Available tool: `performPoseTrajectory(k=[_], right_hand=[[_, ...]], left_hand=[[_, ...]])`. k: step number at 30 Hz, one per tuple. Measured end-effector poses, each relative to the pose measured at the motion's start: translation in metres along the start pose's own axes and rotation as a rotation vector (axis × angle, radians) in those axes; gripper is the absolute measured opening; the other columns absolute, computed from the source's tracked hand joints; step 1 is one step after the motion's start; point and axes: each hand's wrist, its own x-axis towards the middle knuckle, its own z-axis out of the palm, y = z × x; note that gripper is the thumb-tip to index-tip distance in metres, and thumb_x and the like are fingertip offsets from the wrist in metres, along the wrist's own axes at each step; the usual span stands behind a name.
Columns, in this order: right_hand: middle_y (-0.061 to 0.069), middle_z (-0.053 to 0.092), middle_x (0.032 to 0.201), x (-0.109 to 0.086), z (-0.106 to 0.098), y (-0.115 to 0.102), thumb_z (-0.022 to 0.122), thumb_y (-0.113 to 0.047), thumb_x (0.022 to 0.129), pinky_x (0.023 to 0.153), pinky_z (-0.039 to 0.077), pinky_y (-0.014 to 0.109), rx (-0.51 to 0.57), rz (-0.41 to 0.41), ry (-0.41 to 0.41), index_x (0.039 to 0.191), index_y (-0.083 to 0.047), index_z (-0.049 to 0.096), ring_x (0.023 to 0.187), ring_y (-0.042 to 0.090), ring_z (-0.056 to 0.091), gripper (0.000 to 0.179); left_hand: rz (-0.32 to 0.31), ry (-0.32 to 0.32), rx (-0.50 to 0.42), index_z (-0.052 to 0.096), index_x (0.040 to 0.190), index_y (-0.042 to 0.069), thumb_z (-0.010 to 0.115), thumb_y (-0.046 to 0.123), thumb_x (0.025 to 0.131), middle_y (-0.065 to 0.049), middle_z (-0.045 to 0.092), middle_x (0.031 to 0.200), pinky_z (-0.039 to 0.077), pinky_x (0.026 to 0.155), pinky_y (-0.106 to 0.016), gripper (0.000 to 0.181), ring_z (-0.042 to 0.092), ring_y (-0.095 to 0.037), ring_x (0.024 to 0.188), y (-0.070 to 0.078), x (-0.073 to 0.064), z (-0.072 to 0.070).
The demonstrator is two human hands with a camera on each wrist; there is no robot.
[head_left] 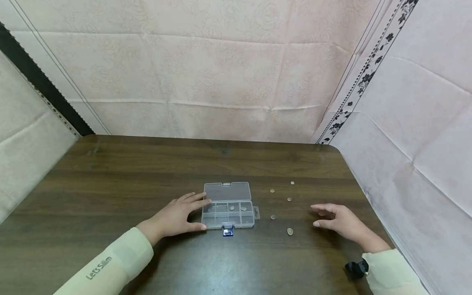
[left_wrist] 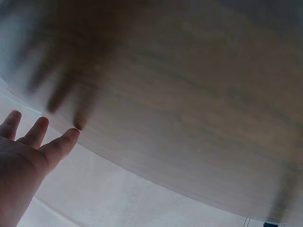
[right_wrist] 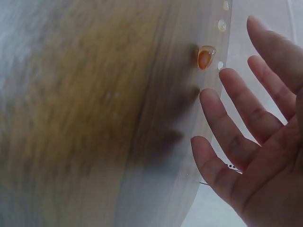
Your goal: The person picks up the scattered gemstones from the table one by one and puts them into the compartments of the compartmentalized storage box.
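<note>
A clear plastic compartment box (head_left: 227,222) lies on the table with its lid (head_left: 227,191) swung back. Two small pale stones (head_left: 232,208) sit in separate compartments. At its left side, my left hand (head_left: 178,217) touches the edge with spread fingers, the thumb by the front corner. My right hand (head_left: 341,222) is over the table to the right, holding nothing, its fingers loosely extended. Near those fingertips, the right wrist view shows a glossy orange stone (right_wrist: 205,57), which I cannot make out in the head view. The left wrist view shows only the hand (left_wrist: 28,165) and the tabletop.
Several small translucent stones (head_left: 290,232) are scattered on the brown wooden table (head_left: 147,164) between box and right hand. A blue tab (head_left: 228,232) is at the box's front edge, a hanging loop (head_left: 256,212) on its right. Pale cloth (head_left: 221,69) hangs behind.
</note>
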Motion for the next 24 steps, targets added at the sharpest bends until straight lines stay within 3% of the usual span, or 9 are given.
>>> performPoseTrajectory(k=[7,15,24], right_hand=[[0.014,0.068,0.115,0.0013,-0.0010,0.0046,0.078,-0.023,0.082,0.084,0.051,0.033,-0.016,-0.022,-0.023,0.118,-0.001,0.067,0.104,0.032,0.063,0.044],[0.006,0.071,0.108,0.0047,0.0001,0.0102,0.080,-0.024,0.079,0.080,0.051,0.031,-0.092,-0.030,-0.041,0.113,-0.006,0.071,0.094,0.020,0.063,0.039],[0.003,0.071,0.100,0.0054,0.0005,0.0079,0.081,-0.015,0.076,0.073,0.050,0.025,-0.063,-0.032,-0.058,0.105,-0.006,0.074,0.086,0.011,0.061,0.031]], left_hand=[[0.000,0.002,0.001,0.043,0.147,0.027,0.064,0.063,0.082,-0.002,0.032,0.156,0.026,0.102,-0.070,0.077,0.027,-0.035,0.142,-0.0003,-0.0002,-0.0001],[0.000,0.000,-0.003,0.043,0.147,0.027,0.064,0.063,0.082,-0.002,0.032,0.156,0.026,0.102,-0.070,0.077,0.027,-0.035,0.142,0.0002,-0.0005,-0.0006],[0.001,-0.002,-0.006,0.043,0.147,0.027,0.064,0.062,0.082,-0.002,0.031,0.156,0.026,0.102,-0.071,0.077,0.026,-0.035,0.143,0.0011,-0.0008,-0.0011]])
